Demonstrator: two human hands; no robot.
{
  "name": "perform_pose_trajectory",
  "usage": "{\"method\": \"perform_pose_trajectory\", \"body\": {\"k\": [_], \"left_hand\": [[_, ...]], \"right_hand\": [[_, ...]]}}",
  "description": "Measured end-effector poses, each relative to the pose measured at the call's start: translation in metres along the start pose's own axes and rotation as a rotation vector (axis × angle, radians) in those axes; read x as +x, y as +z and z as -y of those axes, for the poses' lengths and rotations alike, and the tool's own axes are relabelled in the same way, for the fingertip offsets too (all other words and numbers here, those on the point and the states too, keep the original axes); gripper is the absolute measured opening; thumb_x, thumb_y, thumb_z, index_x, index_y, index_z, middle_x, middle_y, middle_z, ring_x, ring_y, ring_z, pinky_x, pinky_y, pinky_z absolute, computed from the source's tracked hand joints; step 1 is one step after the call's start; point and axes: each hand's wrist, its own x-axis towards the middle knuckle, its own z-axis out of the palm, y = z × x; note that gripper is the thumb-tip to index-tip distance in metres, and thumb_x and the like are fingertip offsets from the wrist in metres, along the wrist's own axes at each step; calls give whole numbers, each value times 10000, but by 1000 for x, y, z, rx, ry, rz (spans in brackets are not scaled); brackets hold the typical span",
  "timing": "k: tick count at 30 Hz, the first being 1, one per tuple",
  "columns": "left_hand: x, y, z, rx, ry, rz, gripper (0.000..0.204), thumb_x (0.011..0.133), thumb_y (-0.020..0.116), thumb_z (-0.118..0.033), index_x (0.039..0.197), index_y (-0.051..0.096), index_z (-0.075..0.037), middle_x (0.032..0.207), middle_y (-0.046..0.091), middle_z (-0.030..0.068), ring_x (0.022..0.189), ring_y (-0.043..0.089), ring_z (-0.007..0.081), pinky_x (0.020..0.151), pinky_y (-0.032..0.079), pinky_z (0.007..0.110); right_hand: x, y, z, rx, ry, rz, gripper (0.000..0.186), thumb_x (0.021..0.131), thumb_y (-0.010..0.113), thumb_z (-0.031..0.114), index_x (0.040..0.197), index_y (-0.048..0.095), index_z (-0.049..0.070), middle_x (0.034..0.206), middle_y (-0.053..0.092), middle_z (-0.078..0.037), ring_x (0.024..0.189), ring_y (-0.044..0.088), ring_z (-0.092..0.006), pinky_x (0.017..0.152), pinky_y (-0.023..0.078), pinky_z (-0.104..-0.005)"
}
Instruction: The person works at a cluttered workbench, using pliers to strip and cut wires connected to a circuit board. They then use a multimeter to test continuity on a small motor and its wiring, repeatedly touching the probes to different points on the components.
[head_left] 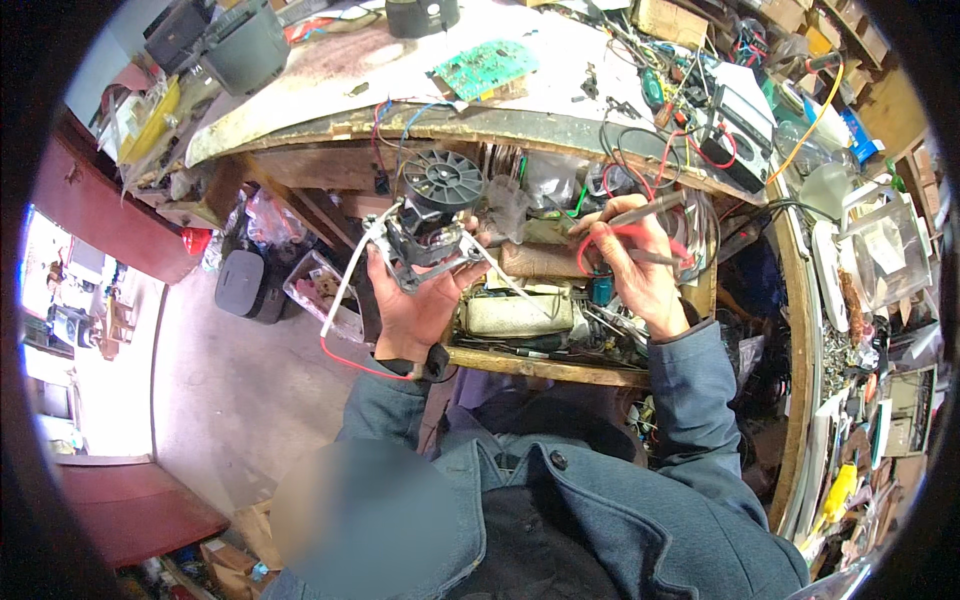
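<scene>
My left hand [408,318] holds up a small motor assembly from below, palm up with the fingers around its metal frame. On top of this motor assembly [425,250] sits a black spoked wheel [443,180]. White and red wires hang from its sides, and the red one runs down to my left wrist. My right hand [640,270] is closed around slim grey rods [645,212] with a red, cable-like part looped by the fingers; their exact kind is unclear. These rods are apart from the motor. Beneath both hands lies an open drawer [550,368].
A worktable [330,85] stands in front, bearing a green circuit board [485,68]. A black-and-silver box [740,135] with tangled red and black leads is at the right. The drawer holds a pale bundle [518,313] and loose parts. A dark bin [243,283] stands on the floor.
</scene>
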Motion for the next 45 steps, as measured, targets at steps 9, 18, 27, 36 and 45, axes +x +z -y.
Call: {"method": "perform_pose_trajectory", "body": {"k": [9, 18, 27, 36, 45], "left_hand": [[0, 8, -1, -58, -6, -57, 1037, 942, 404, -861, 1583, 412, -46, 1478, 565, 252, 1353, 556, 458, 1117, 486, 581], [1, 1, 4, 232, 26, -20, 1074, 867, 612, -818, 1619, 354, -95, 1582, 473, 229, 1415, 493, 477, 1201, 389, 619], [0, 14, 5, 315, 11, -100, 981, 839, 762, -680, 1573, 446, -111, 1504, 574, 194, 1382, 515, 537, 1123, 449, 680], [-4, -1, 9, 372, 144, -66, 783, 933, 771, -430, 1535, 448, -46, 1453, 595, 182, 1352, 583, 374, 1180, 401, 690], [-1, 6, 10, 292, 164, 14, 827, 845, 855, -212, 1508, 407, -4, 1360, 620, 121, 1258, 632, 275, 1128, 483, 445]], "right_hand": [[5, -2, 22, -333, -226, 93, 332, 1041, 632, 234, 1278, 687, 8, 1309, 670, -188, 1238, 627, -316, 1073, 479, -401], [5, 5, 27, -516, -281, -97, 169, 970, 733, 103, 1119, 730, 23, 936, 653, -122, 822, 662, -251, 745, 535, -352], [2, 4, 17, -216, -84, -76, 215, 939, 729, 41, 1150, 751, 3, 988, 757, -110, 896, 722, -164, 825, 565, -294], [-1, 8, 19, -137, -69, -85, 208, 979, 701, 47, 1173, 724, -24, 979, 733, -88, 898, 704, -143, 825, 555, -285], [-4, 4, 10, -84, -153, -279, 87, 1020, 690, 100, 1048, 673, 20, 885, 675, -21, 752, 599, -73, 671, 496, -239]]}}
